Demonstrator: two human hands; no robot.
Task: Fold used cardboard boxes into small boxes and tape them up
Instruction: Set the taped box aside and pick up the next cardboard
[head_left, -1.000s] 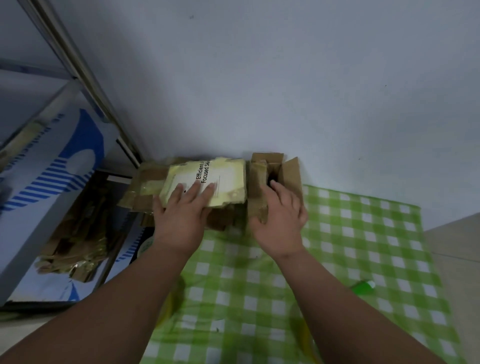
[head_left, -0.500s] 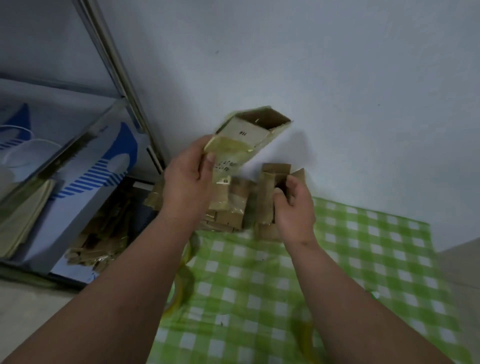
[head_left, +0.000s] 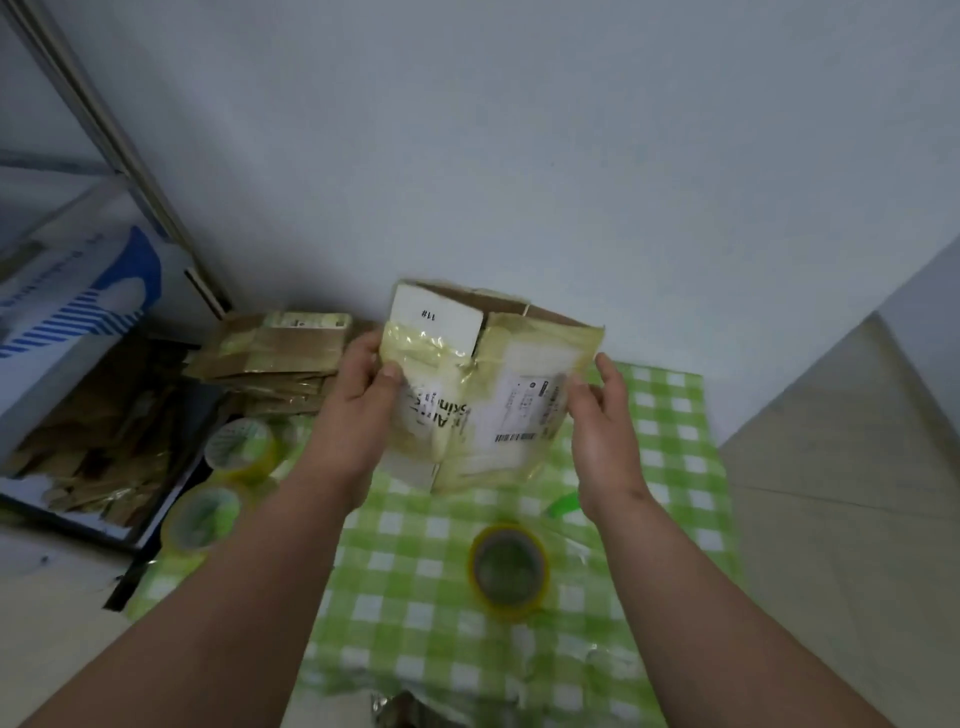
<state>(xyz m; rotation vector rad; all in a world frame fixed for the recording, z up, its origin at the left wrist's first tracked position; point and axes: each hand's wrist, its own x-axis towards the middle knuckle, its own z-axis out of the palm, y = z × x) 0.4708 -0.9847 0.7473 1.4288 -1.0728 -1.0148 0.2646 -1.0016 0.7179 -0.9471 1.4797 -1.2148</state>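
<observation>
Cardboard box (head_left: 488, 395) between 2 grips, left grip (head_left: 363, 395) pinching left edge, right grip (head_left: 597, 410) pinching right edge

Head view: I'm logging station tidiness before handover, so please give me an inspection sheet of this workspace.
Surface: green-and-white checked cloth, wrinkled at the near edge.
Job's things: taped, labelled cardboard box held above the cloth, top open; tape roll lying flat on the cloth; second roll and third roll at the cloth's left edge; flattened cardboard stack by the wall.
Clutter: scrap cardboard heaped at left, under a blue-and-white carton.
Hands: left hand grips the box's left edge; right hand holds its right edge.
Cables: nothing seen.
Surroundings: pale wall, metal shelf frame, floor.
</observation>
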